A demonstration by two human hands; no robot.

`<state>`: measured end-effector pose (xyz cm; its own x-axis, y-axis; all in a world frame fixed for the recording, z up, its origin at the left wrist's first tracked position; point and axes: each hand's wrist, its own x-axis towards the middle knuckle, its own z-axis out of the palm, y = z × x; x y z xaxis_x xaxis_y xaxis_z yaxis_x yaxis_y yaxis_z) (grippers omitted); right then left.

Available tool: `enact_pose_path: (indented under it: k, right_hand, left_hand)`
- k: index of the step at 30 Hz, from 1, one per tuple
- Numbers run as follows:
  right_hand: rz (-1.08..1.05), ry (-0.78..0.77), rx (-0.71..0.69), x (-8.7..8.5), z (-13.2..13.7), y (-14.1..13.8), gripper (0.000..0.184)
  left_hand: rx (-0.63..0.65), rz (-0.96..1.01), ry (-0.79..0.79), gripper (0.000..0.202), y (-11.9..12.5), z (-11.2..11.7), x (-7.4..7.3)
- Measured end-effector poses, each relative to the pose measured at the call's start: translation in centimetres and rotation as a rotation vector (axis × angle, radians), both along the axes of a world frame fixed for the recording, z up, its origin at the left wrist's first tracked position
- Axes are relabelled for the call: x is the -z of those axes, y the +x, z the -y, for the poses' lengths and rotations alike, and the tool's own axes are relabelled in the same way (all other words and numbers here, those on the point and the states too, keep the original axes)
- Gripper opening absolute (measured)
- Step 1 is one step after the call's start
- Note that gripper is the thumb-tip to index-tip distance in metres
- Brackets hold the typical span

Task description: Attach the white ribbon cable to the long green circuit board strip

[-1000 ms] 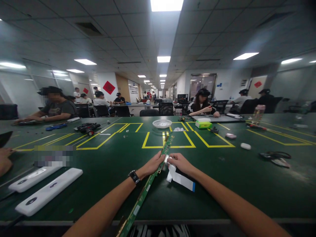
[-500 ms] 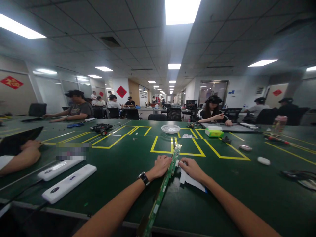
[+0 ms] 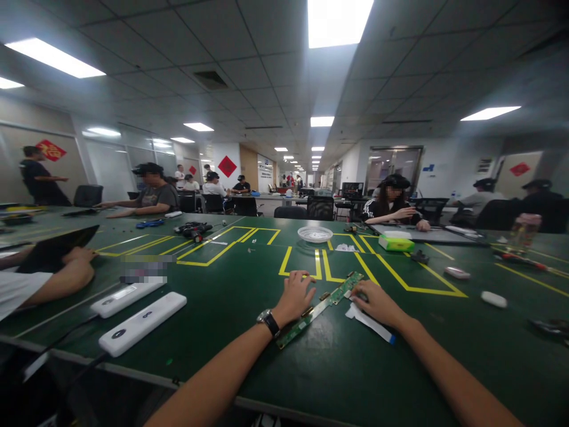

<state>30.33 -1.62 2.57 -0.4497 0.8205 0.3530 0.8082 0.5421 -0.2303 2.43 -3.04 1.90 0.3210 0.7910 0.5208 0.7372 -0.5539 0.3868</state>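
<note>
A long, narrow green circuit board [image 3: 320, 308] lies slantwise on the green table, its far end toward the right. My left hand [image 3: 294, 298] is over the board's left side, fingers spread and holding nothing. At the far end my right hand [image 3: 379, 303] is closed, its thumb and finger pinched by the board's edge on a white flat ribbon cable [image 3: 372, 323]. The cable trails out under that hand to a blue tip; its exact join with the board is hidden by my fingers.
Two white power strips [image 3: 144, 323] lie to the left. Beyond the board sit a white round basket [image 3: 315, 235] and yellow tape lines. A green pack [image 3: 396, 242] and a white mouse-like object [image 3: 494, 299] are at the right. Another person's arm [image 3: 71, 273] is at far left.
The board has swung from pointing at me to lying slantwise on the table. My left hand has let go of it and spread its fingers. The view has shifted slightly left.
</note>
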Motion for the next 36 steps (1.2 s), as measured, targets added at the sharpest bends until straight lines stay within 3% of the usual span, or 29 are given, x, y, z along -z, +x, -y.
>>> enact_pose_path:
  k: [3, 10, 17, 20, 27, 36]
  right_hand:
    - [0.033, 0.001, -0.049, 0.2, 0.0, -0.3, 0.022]
    - [0.133, 0.063, 0.176, 0.8, -1.0, 0.7, 0.026]
    - [0.124, 0.119, -0.009, 1.7, -0.6, -1.2, 0.027]
    - [0.125, 0.131, -0.023, 1.7, -0.6, -1.7, 0.027]
    - [0.15, 0.136, 0.192, 1.9, -1.2, -0.7, 0.026]
    - [0.068, 0.117, -0.084, 1.5, -0.3, -2.1, 0.027]
  left_hand:
    - [0.033, -0.011, 0.002, 0.026, 0.1, 0.2, -0.1]
    - [0.027, -0.046, 0.038, 0.023, 0.0, 0.2, 0.2]
    - [0.014, -0.065, 0.074, 0.024, 0.1, 0.1, 0.3]
    - [0.013, -0.068, 0.066, 0.024, 0.1, 0.1, 0.4]
    - [0.017, -0.058, 0.066, 0.023, 0.1, 0.1, 0.3]
    - [0.011, 0.055, 0.048, 0.019, -0.3, -0.2, 0.0]
